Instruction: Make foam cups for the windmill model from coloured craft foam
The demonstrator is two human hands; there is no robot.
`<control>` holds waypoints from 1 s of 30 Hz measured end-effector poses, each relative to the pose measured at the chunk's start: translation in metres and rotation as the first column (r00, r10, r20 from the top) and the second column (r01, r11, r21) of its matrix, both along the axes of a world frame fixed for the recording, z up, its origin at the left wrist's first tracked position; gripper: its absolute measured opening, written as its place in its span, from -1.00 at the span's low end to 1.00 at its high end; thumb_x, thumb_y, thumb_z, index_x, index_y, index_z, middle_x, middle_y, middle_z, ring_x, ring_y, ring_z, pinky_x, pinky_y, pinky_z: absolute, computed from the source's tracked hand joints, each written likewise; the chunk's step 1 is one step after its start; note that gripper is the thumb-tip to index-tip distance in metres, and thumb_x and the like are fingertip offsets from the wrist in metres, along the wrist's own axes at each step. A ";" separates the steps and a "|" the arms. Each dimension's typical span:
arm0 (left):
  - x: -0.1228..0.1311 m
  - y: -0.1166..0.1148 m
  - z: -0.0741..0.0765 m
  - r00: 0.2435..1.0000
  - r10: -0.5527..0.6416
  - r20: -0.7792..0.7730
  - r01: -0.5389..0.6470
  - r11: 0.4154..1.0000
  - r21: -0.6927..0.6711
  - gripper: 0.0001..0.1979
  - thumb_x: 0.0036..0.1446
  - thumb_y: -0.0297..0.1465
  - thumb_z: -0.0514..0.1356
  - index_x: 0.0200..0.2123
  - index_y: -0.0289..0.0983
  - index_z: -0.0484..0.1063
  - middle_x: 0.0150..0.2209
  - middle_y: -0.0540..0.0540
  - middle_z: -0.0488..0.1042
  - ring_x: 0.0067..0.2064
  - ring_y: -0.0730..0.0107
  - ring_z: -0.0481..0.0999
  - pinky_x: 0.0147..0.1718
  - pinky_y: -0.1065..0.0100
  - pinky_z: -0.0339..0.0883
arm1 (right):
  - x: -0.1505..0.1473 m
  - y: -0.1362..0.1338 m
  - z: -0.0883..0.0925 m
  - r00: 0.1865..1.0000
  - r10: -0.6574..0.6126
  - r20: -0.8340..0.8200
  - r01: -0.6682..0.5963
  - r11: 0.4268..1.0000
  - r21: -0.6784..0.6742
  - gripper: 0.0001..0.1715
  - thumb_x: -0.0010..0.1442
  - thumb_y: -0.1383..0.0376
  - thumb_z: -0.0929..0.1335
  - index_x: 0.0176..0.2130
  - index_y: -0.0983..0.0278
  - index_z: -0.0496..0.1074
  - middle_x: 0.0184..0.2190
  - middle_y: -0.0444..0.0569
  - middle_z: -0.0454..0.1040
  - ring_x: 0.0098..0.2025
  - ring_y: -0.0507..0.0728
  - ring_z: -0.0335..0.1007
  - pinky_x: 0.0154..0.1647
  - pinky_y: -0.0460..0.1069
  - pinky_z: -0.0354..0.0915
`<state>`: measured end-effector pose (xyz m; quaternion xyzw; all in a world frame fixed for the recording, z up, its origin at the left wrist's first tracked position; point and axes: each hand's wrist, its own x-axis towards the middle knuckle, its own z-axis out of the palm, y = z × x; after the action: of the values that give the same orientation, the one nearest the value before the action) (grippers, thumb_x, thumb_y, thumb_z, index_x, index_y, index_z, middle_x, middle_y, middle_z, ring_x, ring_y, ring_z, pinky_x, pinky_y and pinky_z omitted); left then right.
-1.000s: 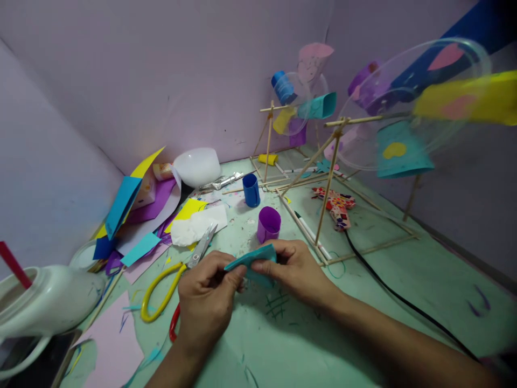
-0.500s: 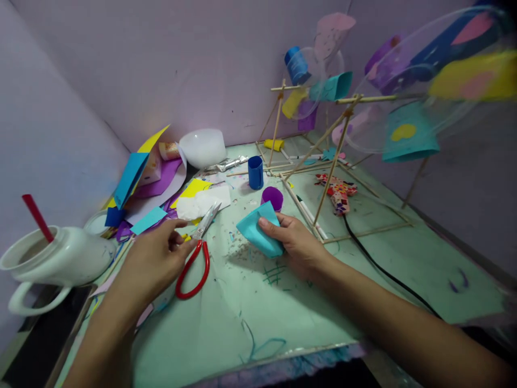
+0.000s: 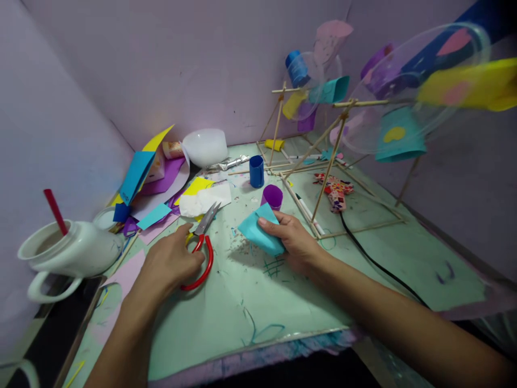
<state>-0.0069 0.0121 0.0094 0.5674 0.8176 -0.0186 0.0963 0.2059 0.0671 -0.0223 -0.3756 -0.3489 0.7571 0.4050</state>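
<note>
Centrally, the turquoise paper [image 3: 260, 230] is pinched by the right hand [image 3: 291, 237]. Apart from it, left of centre, the scissors [image 3: 207, 220] are partly covered by the left hand [image 3: 173, 261]; whether they are gripped cannot quite be told.

Left hand [image 3: 172, 264] — back upward, fingers [image 3: 183, 233] bent | right hand [image 3: 297, 240] — thumb [image 3: 270, 226] over fingers, pinching

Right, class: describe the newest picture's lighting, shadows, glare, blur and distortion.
Head view: dim light; soft shadow on the table beneath the right forearm; faint shine on the foil; the teal paper in the right hand fairly clear, the yellow paper at the right edge looking soft and stretched.
</note>
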 end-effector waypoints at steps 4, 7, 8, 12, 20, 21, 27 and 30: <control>-0.002 -0.004 0.009 0.984 0.048 0.169 -0.072 0.988 0.138 -0.49 -0.09 -0.33 0.11 0.01 -0.23 0.33 -0.14 -0.19 0.51 -0.17 0.07 0.50 -0.28 0.23 0.31 | 0.000 0.003 0.000 0.999 -0.028 -0.032 0.028 1.000 -0.003 -0.61 -0.20 0.16 0.53 -0.39 0.30 0.43 -0.58 -0.19 0.43 -0.59 -0.04 0.30 -0.55 -0.11 0.18; -0.002 -0.008 0.012 0.914 0.062 0.402 -0.177 0.950 0.256 -0.56 -0.05 -0.22 0.13 -0.07 -0.23 0.31 -0.52 0.01 0.44 -0.53 0.29 0.43 -0.55 0.35 0.27 | 0.002 0.005 0.002 0.998 -0.033 -0.051 0.034 0.999 0.015 -0.61 -0.17 0.14 0.53 -0.36 0.30 0.45 -0.55 -0.18 0.45 -0.57 -0.04 0.31 -0.53 -0.12 0.20; -0.002 -0.009 0.012 0.887 0.037 0.460 -0.187 0.940 0.286 -0.59 -0.02 -0.16 0.12 -0.11 -0.23 0.31 -0.61 0.08 0.35 -0.61 0.35 0.36 -0.62 0.38 0.23 | 0.003 0.006 0.002 0.998 -0.026 -0.064 0.028 0.999 0.025 -0.61 -0.16 0.14 0.52 -0.35 0.30 0.45 -0.55 -0.18 0.45 -0.57 -0.04 0.31 -0.53 -0.12 0.20; 0.003 -0.006 0.014 0.916 -0.221 0.336 0.057 0.897 0.437 -0.73 0.12 -0.17 0.02 -0.24 -0.23 0.31 -0.57 0.05 0.36 -0.54 0.35 0.41 -0.52 0.34 0.29 | 0.005 0.007 0.003 0.995 -0.029 -0.097 0.031 0.999 0.014 -0.63 -0.15 0.14 0.52 -0.38 0.30 0.44 -0.56 -0.18 0.43 -0.58 -0.06 0.30 -0.54 -0.14 0.20; 0.022 -0.010 0.000 0.833 -0.515 0.202 0.385 0.802 0.457 -0.59 0.14 -0.42 -0.04 0.08 -0.22 0.18 -0.18 -0.15 0.48 -0.17 0.23 0.51 -0.26 0.27 0.43 | 0.011 0.011 0.003 0.990 -0.080 -0.113 0.087 0.994 0.059 -0.64 -0.10 0.13 0.51 -0.35 0.29 0.45 -0.54 -0.18 0.40 -0.55 -0.05 0.32 -0.53 -0.15 0.23; 0.022 -0.013 -0.004 0.831 -0.522 0.193 0.389 0.793 0.469 -0.55 0.11 -0.46 -0.05 0.11 -0.21 0.16 -0.10 -0.18 0.46 -0.08 0.19 0.49 -0.20 0.23 0.43 | 0.011 0.011 0.003 0.991 -0.075 -0.112 0.082 0.995 0.060 -0.65 -0.10 0.13 0.51 -0.35 0.28 0.45 -0.54 -0.18 0.40 -0.55 -0.05 0.31 -0.53 -0.15 0.23; 0.022 -0.024 -0.002 0.805 -0.557 0.203 0.431 0.785 0.445 -0.51 0.12 -0.52 -0.08 0.13 -0.15 0.16 0.09 -0.13 0.38 0.06 0.23 0.43 -0.08 0.28 0.40 | 0.014 0.012 0.005 0.991 -0.081 -0.106 0.095 0.987 0.132 -0.69 -0.06 0.15 0.50 -0.33 0.26 0.46 -0.53 -0.19 0.38 -0.53 -0.06 0.31 -0.51 -0.18 0.23; 0.026 -0.024 0.000 0.846 -0.480 0.233 0.377 0.846 0.377 -0.46 0.06 -0.56 -0.06 0.12 -0.12 0.19 0.06 -0.10 0.42 0.01 0.22 0.47 -0.11 0.26 0.42 | 0.014 0.010 0.003 0.996 -0.054 -0.072 0.066 0.982 0.177 -0.70 -0.03 0.14 0.48 -0.34 0.26 0.46 -0.53 -0.19 0.36 -0.53 -0.06 0.28 -0.50 -0.17 0.23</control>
<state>0.0189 -0.0122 0.0099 0.7407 0.6335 0.1834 0.1280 0.2194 0.0772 -0.0189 -0.3225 -0.3902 0.7223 0.4713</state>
